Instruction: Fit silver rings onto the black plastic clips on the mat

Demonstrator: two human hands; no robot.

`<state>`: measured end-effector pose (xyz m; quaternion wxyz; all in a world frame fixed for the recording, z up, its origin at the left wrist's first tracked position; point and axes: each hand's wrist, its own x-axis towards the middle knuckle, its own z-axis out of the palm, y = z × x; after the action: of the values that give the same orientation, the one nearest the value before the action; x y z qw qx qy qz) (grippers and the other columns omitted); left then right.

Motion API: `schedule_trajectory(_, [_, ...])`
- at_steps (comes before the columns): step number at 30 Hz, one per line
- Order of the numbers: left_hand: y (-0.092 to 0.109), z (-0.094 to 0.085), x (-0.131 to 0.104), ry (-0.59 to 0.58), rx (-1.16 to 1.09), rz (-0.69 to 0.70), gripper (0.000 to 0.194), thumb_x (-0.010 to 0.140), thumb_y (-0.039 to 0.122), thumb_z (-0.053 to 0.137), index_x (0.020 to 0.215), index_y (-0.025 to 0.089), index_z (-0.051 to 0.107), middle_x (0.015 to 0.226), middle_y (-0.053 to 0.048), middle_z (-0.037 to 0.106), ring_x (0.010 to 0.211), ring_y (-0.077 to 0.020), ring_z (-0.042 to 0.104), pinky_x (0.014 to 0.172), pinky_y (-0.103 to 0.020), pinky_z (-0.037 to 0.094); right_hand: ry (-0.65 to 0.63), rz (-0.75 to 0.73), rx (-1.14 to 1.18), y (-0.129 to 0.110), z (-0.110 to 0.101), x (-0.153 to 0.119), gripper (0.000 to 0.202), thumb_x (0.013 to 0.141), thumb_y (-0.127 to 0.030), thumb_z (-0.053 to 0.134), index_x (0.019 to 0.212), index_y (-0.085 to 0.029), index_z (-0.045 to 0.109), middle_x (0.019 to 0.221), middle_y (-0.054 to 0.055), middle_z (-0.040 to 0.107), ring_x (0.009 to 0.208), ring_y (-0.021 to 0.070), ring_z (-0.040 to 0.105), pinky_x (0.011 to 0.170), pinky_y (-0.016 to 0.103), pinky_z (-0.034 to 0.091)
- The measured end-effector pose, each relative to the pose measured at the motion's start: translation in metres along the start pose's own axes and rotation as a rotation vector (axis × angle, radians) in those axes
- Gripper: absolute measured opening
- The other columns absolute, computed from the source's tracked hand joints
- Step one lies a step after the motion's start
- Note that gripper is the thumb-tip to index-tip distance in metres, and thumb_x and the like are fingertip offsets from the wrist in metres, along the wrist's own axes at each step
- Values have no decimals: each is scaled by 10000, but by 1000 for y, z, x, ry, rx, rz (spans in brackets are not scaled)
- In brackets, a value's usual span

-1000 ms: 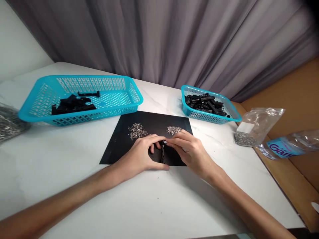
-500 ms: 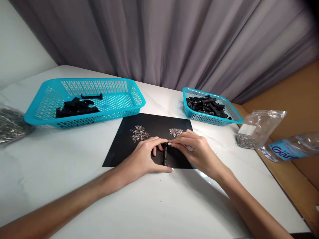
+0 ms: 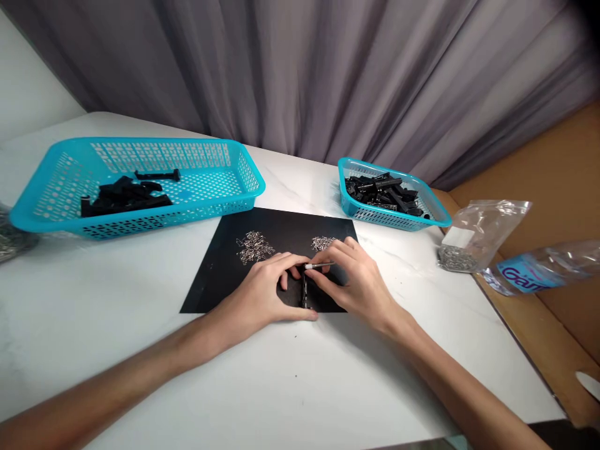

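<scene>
My left hand [image 3: 269,284] is closed around a narrow black plastic part [image 3: 304,294], with the thumb at its near end and the fingers at its far end. Between the thumb and fingers of my right hand [image 3: 354,278] is a thin metal tool with a white tip [image 3: 317,265]. That tip meets the far end of the black part; the exact contact is hidden by my fingertips. Both hands are over the near edge of a black mat [image 3: 206,290]. Two heaps of small metal pieces lie beyond them, a left heap [image 3: 254,247] and a right heap [image 3: 322,243].
A large blue basket [image 3: 244,203] with several black parts stands at the back left. Another blue basket [image 3: 398,220] at the back right is fuller. To the right are a clear bag of metal pieces [image 3: 462,256] and a plastic bottle [image 3: 529,273]. Another bag [image 3: 12,240] sits far left.
The tool in my right hand now lies across the far end of the black part, showing more of its shaft. My left hand keeps its grip. The whole view has shifted slightly.
</scene>
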<state>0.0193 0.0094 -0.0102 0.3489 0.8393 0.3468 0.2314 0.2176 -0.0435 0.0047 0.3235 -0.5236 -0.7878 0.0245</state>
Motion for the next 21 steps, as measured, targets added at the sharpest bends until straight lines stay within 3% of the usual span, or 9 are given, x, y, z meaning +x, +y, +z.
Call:
schedule_trajectory(7, [0, -1, 1, 10, 29, 4, 618, 588, 477, 922, 1098, 212, 694, 852, 14, 613, 733, -174, 558, 673, -292, 494, -38, -68, -136, 5, 10, -1, 87, 1038, -229, 532, 987, -212, 600, 938, 74, 692, 844, 231, 556, 666, 345, 472])
schedule_trajectory(13, [1, -1, 2, 9, 39, 10, 652, 597, 497, 919, 1128, 200, 683, 875, 4, 636, 737, -179, 562, 693, -303, 508, -58, -222, -374, 10, 17, 2, 182, 1068, -197, 393, 989, -163, 554, 911, 115, 635, 847, 248, 548, 636, 358, 484])
schedule_trajectory(21, [4, -1, 3, -32, 10, -65, 611, 605, 452, 908, 1118, 222, 668, 859, 15, 675, 748, -187, 598, 699, -311, 521, -81, -265, -396, 18, 21, -4, 213, 1082, -171, 313, 1013, -180, 514, 912, 98, 591, 867, 229, 551, 517, 321, 433])
